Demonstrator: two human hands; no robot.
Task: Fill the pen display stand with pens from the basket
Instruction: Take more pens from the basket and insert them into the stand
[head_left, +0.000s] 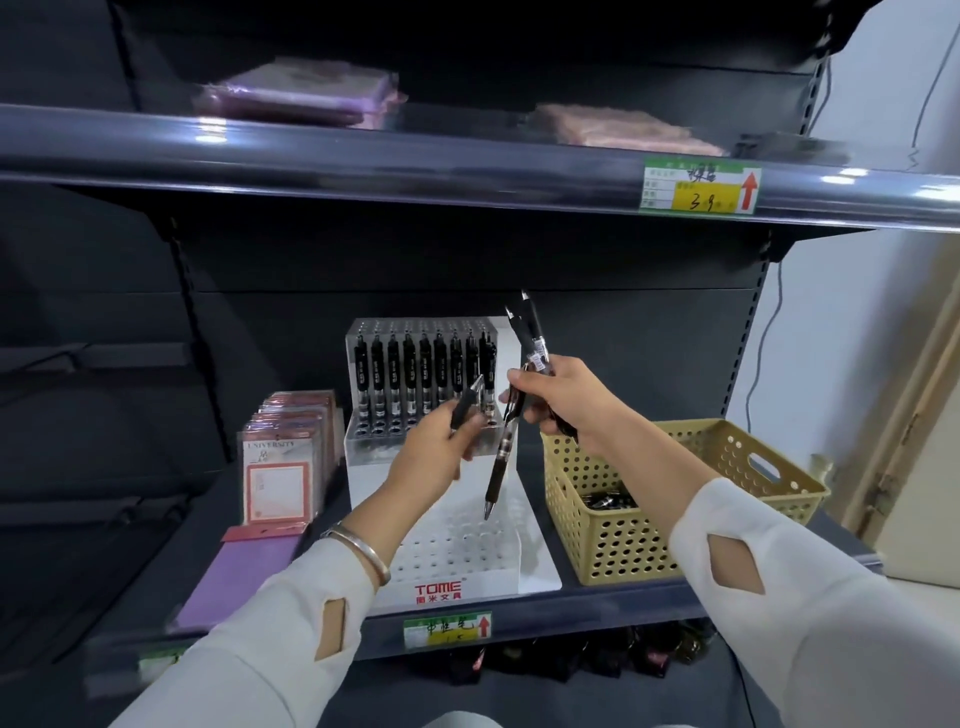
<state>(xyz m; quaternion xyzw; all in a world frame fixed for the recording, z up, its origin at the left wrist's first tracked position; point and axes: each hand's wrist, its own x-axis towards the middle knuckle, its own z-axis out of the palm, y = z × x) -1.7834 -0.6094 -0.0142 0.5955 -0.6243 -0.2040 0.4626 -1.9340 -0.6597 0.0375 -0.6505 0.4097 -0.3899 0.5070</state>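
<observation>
Dark metal shop shelving. The middle shelf (597, 616) carries the pen stand (452, 540), with the tan basket (613, 525) just to its right.

Step in hand: loading the stand. The left hand (431, 452) pinches 1 black pen (467, 405), tilted in front of the filled back row (423, 379). The right hand (561, 400) grasps a bundle of at least 3 pens: 2 point up (530, 332) and 1 hangs tip-down (501, 457) over the front tier.

Next move, in my judgement, is to line the single pen's tip up with an open hole below the back row and press it straight down. The holes are close-set, so care is needed.

The stand is stepped, in white and clear plastic, and its front tier shows bare holes. More pens (608, 501) lie in the basket.
</observation>
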